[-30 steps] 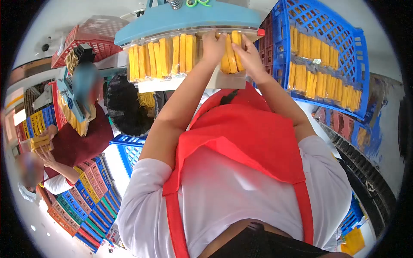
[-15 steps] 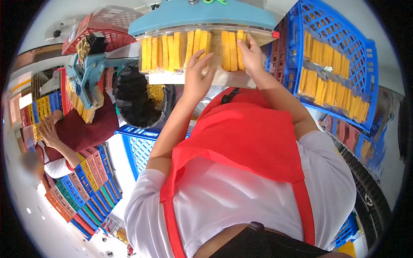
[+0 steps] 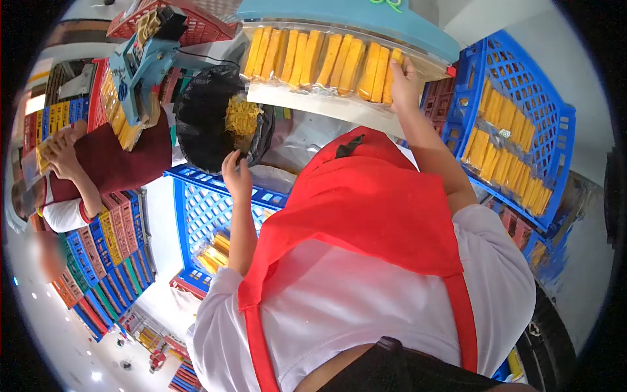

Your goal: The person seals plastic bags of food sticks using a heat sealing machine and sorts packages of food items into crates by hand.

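a black bag (image 3: 199,124) stands beside a blue crate (image 3: 202,179); near both, the left hand (image 3: 237,179) is loose, fingers parted. right of it, a clear pack of yellow sticks (image 3: 302,59) lies along a blue machine (image 3: 353,21), its right end gripped by the right hand (image 3: 406,86).
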Motion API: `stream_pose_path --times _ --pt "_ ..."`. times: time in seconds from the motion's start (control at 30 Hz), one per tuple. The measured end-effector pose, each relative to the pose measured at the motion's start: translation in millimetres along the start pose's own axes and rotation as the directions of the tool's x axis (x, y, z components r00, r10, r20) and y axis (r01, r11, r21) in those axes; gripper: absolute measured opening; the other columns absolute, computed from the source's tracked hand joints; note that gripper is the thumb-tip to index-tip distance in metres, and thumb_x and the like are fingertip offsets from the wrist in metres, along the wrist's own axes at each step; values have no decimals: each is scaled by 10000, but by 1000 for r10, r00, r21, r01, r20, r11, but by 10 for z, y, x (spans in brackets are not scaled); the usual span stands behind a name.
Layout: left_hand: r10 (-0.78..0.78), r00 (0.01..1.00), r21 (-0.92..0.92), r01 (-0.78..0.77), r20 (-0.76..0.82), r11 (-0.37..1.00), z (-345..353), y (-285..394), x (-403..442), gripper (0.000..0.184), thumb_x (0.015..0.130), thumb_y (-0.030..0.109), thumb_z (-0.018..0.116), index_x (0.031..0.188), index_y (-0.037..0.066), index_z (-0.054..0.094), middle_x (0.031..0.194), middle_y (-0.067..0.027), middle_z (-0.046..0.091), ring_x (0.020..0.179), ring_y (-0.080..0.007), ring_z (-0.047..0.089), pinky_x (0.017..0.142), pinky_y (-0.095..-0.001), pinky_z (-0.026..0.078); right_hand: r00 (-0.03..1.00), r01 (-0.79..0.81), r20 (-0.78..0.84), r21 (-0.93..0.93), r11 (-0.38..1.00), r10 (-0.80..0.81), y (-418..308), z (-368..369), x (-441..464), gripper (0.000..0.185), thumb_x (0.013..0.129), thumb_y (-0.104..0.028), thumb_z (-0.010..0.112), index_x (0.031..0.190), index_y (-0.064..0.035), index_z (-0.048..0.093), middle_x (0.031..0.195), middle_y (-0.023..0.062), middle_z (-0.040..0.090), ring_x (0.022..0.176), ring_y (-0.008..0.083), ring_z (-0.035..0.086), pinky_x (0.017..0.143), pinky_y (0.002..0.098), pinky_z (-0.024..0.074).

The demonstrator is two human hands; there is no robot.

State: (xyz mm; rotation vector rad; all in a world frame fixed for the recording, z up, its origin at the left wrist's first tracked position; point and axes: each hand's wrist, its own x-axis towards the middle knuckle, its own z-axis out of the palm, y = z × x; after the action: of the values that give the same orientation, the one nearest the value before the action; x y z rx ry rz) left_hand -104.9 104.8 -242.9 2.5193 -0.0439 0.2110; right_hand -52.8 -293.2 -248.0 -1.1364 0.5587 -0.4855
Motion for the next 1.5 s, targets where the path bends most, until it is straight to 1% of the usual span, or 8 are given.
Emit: stream_pose_path --times 0.53,0.7,0.93,1.03,1.17,1.27,1.43,1.5 --pt "-857 514 337 811 -23 478 223 -1846 -1994 355 649 221 560 960 55 603 939 -175 591 880 -326 557 788 -374 433 999 -15 33 -94 995 18 -9 -62 51 357 830 -140 498 1144 13 424 1047 95 512 907 150 500 754 273 424" --pt "-809 570 412 709 141 572 206 -1798 -2191 405 695 281 528 1021 44 572 979 -173 578 926 -311 553 833 -371 419 995 -88 -3 -429 899 96 -97 -137 57 490 843 -273 475 1196 42 352 1139 132 467 941 231 511 828 315 405" --pt "-996 57 360 930 62 76 336 -1448 -2346 579 658 325 580 1142 39 445 1132 -220 472 1034 -317 480 882 -375 377 976 5 186 -531 847 111 -77 -127 155 397 848 -239 413 1129 40 401 1107 158 465 976 264 498 822 357 417" --pt "-992 29 322 944 122 67 429 -1338 -2512 747 601 390 646 1215 63 374 1086 -207 509 1015 -324 495 853 -362 404 978 -48 149 -514 856 144 -160 -45 58 435 852 -261 403 1168 36 374 1135 163 445 1029 268 461 864 355 385" --pt "-880 276 -418 903 386 99 723 -1291 -2675 632 645 149 654 1186 54 343 1005 -128 529 897 -244 527 755 -347 426 937 -154 250 -335 930 245 -360 190 -209 489 856 -315 382 1192 38 347 1152 168 431 1064 271 431 888 357 361" --pt "-937 142 -72 989 320 126 778 -1268 -2709 733 554 92 696 1174 29 310 1084 -180 506 1033 -293 488 838 -329 405 995 -99 -82 -560 822 64 -480 -67 -96 498 854 -353 377 1164 36 365 1141 164 438 1026 266 461 846 358 388" --pt "-897 159 135 963 413 233 1126 -1371 -2989 1319 423 223 801 1276 123 -199 1121 -239 451 1027 -323 480 859 -340 415 954 295 190 -741 604 -233 -871 68 -61 422 856 -325 405 1058 39 475 1039 134 497 925 233 489 760 333 402" --pt "-945 184 43 978 270 202 1062 -1312 -2959 875 696 351 584 1307 163 -13 1033 -265 498 992 -371 488 850 -391 398 926 375 260 -718 587 -273 -966 420 -183 385 860 -299 417 1034 33 502 1019 118 510 892 214 492 758 316 396"
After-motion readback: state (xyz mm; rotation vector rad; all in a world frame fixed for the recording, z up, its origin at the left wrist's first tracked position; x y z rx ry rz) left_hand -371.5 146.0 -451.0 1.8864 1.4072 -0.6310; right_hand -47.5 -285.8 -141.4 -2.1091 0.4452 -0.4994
